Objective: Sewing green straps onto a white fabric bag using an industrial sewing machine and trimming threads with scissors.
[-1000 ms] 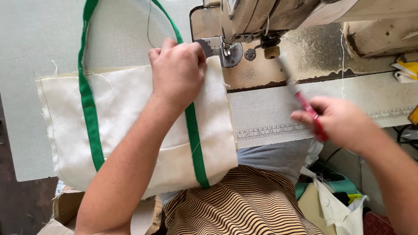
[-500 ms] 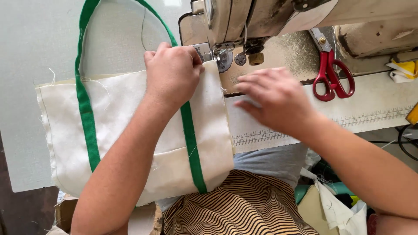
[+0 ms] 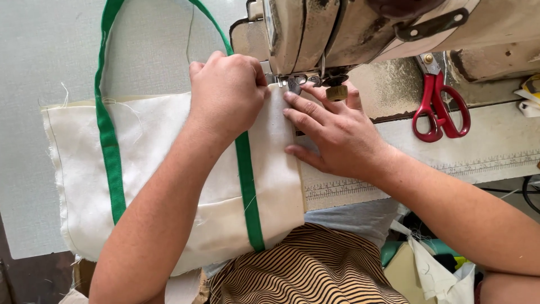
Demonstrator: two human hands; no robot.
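A cream cloth bag (image 3: 140,169) with green strap handles (image 3: 107,141) lies flat on the sewing table. My left hand (image 3: 228,90) presses down on the bag's top edge, fingers curled, right beside the presser foot (image 3: 292,83) of the sewing machine (image 3: 349,34). My right hand (image 3: 332,132) lies flat with fingers spread on the bag's right edge, fingertips touching the cloth just below the presser foot. Neither hand grips anything.
Red-handled scissors (image 3: 439,107) lie on the machine bed to the right. A ruler strip (image 3: 422,169) runs along the table's front edge. My lap in striped cloth (image 3: 304,270) is below, with scraps and bags (image 3: 439,270) at lower right.
My right hand set the red scissors down on the machine bed, then moved left onto the bag's edge by the presser foot. The left hand stayed pressing the cloth.
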